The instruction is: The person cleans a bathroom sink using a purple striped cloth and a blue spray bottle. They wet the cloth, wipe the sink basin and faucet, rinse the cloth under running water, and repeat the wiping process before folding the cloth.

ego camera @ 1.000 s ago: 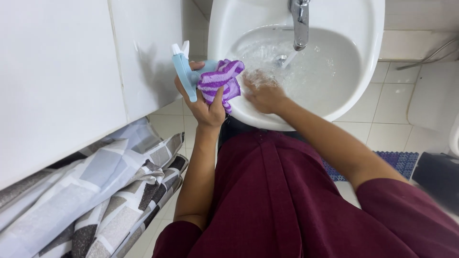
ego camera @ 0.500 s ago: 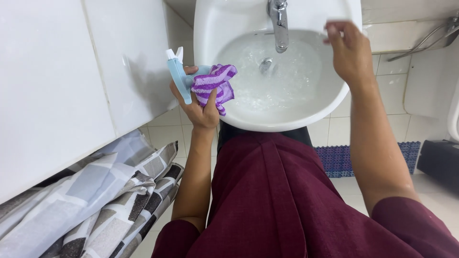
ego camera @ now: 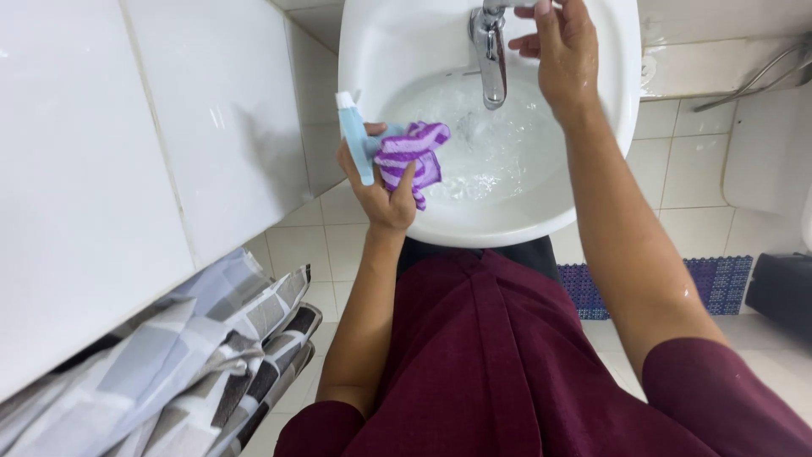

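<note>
Head view: my left hand (ego camera: 385, 190) pinches purple cloth (ego camera: 412, 156) and blue spray bottle (ego camera: 353, 135) together clear of the basin (ego camera: 406, 42), freeing my right hand (ego camera: 562, 55), fingers curled onto the tap (ego camera: 491, 51).

Head camera, close, looking down over sink (ego camera: 622, 110).

- A purple-and-white striped cloth (ego camera: 412, 159), crumpled and bunched, sits at the near left rim of the basin.
- A light blue bottle (ego camera: 353, 135) with a white tip stands roughly upright just left of the cloth, touching it.
- A chrome tap (ego camera: 491, 51) juts over the basin's far side.
</note>
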